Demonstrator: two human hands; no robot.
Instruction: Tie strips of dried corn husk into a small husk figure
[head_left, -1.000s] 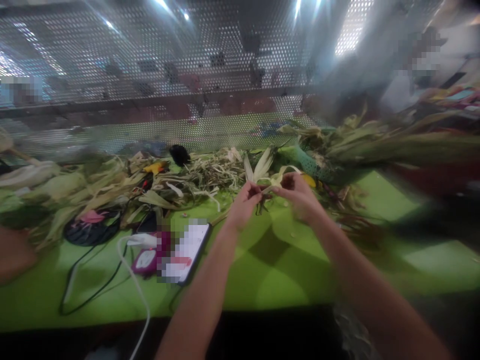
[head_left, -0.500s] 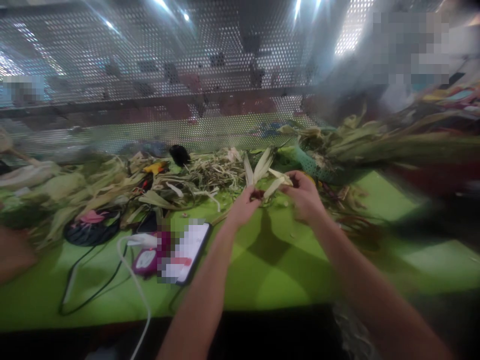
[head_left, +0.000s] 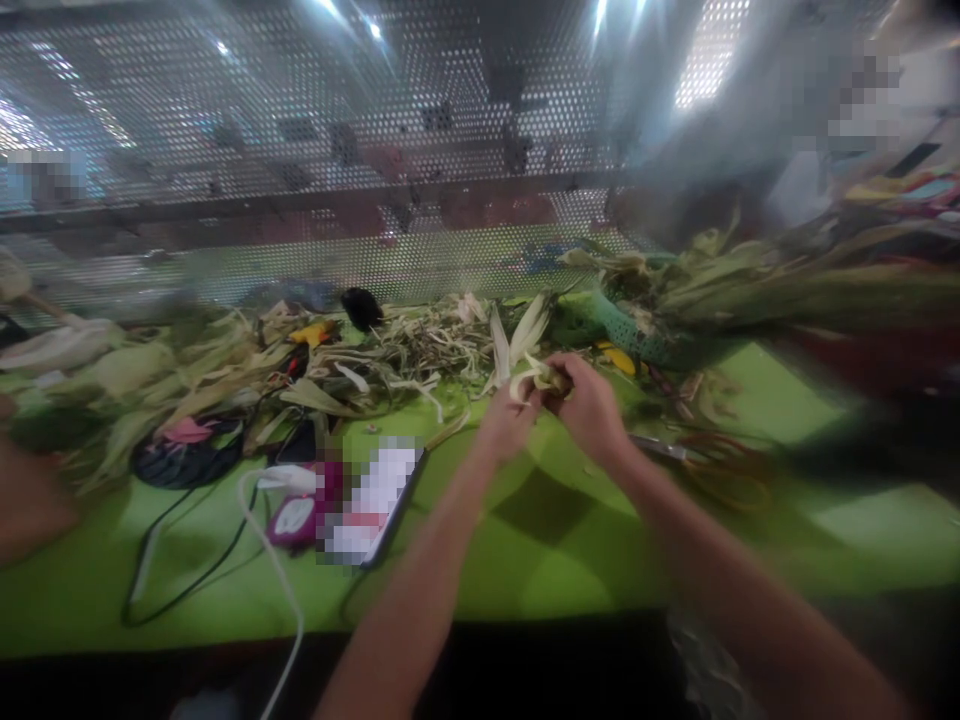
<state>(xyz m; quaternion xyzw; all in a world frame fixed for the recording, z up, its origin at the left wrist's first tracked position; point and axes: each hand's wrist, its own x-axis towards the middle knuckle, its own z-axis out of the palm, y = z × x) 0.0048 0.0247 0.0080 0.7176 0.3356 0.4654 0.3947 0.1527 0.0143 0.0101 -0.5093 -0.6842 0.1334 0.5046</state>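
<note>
Pale corn husk strips (head_left: pixel 534 378) are pinched between both hands over the green table. My left hand (head_left: pixel 508 420) is closed on the husk from the left, fingers curled inward. From the right, my right hand (head_left: pixel 589 402) closes on the same husk, its fingertips almost touching the left ones. One strip curls up between the fingers. Just behind the hands, two upright pale husk leaves (head_left: pixel 517 335) fan out; whether they join the held piece I cannot tell. The fingertips are partly hidden.
A pile of dried husks (head_left: pixel 420 345) runs along the back by the perforated metal screen (head_left: pixel 300 240). Left are a phone (head_left: pixel 379 500), a purple device (head_left: pixel 296 520) and a white cable (head_left: pixel 277 570). Scissors (head_left: pixel 720 465) lie right, below a green basket (head_left: pixel 630 330). A person's arm (head_left: pixel 30 495) shows far left.
My right hand has moved left and slightly down, close against my left hand. The husk strip, stretched out between them before, is now bunched and curled. The scissors show more clearly.
</note>
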